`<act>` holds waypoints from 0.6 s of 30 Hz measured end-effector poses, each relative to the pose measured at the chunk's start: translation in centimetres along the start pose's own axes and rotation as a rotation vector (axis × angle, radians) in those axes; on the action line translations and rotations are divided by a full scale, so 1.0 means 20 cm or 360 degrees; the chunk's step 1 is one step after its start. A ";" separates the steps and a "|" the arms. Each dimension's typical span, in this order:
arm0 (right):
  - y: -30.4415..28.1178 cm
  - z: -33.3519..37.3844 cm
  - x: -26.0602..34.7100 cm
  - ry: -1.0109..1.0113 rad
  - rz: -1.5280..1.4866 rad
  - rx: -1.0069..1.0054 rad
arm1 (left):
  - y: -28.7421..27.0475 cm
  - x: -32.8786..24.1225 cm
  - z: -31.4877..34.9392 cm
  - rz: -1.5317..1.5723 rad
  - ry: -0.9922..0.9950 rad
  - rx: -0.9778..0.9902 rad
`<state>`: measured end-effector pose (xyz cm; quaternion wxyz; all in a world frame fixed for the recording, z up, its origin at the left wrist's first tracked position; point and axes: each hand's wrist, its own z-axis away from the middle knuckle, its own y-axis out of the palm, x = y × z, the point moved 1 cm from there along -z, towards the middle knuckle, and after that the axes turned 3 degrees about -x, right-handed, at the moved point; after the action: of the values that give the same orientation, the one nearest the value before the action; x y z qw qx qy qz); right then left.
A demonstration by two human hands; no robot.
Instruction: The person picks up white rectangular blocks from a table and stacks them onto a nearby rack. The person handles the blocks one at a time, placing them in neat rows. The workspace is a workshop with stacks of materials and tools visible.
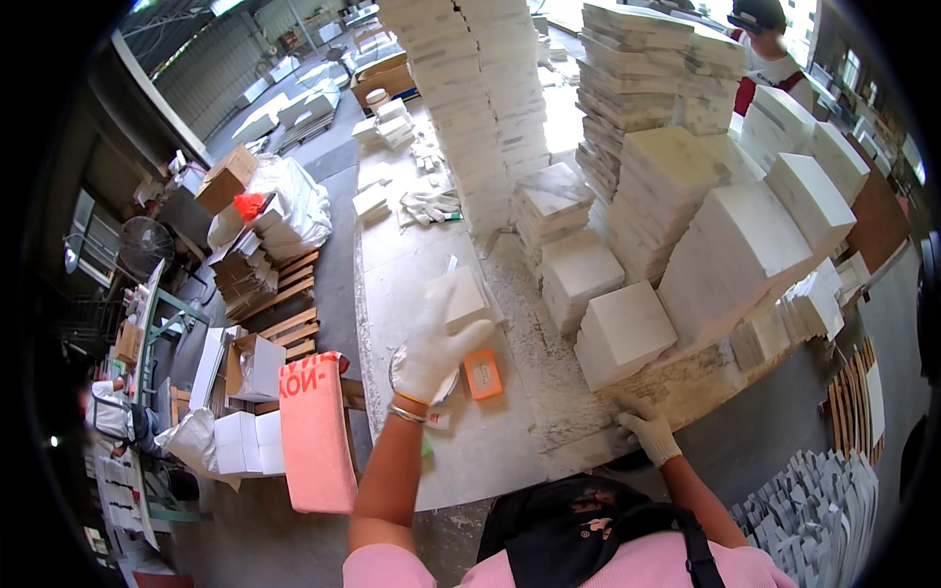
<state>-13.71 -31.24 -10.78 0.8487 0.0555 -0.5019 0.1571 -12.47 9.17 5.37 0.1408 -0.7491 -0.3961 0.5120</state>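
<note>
My left hand (429, 343), in a white glove, hovers over the worktable (402, 269) with its thumb held apart. Its fingers, slightly blurred, overlap the edge of a small white stone tile (467, 300); whether they touch it I cannot tell. Just right of that wrist lies an orange rectangular block (483, 374) with a pale middle. A rounded object is mostly hidden beneath the left hand. My right hand (647, 436), also gloved, rests at the table's near edge with its fingers apart and nothing visible in them. Ahead of it stands a stack of white square tiles (627, 333).
Tall tile stacks (480, 108) rise at the back, with more tile blocks (735, 240) on the right. White gloves (428, 206) lie farther back. A pink-covered block (316, 431) stands left of the table. Grey strips (814, 514) stand at lower right. A co-worker (774, 59) is beyond the stacks.
</note>
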 end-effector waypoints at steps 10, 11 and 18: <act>0.57 0.16 0.70 -0.0470 0.0345 0.0319 | -0.12 0.95 -0.09 0.1040 -0.1605 0.0573; 0.66 0.11 0.78 -0.0586 0.0287 0.0271 | -0.10 0.94 -0.10 0.0988 -0.1647 0.0562; 1.14 -0.62 0.88 -0.0808 0.0729 -0.0101 | -0.01 0.94 -0.14 0.1030 -0.1754 0.0636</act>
<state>-2.78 -2.81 -2.99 0.6407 -0.0477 -0.7012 0.3092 -7.10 23.69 -5.73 -0.1069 -0.4187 -0.0630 0.8996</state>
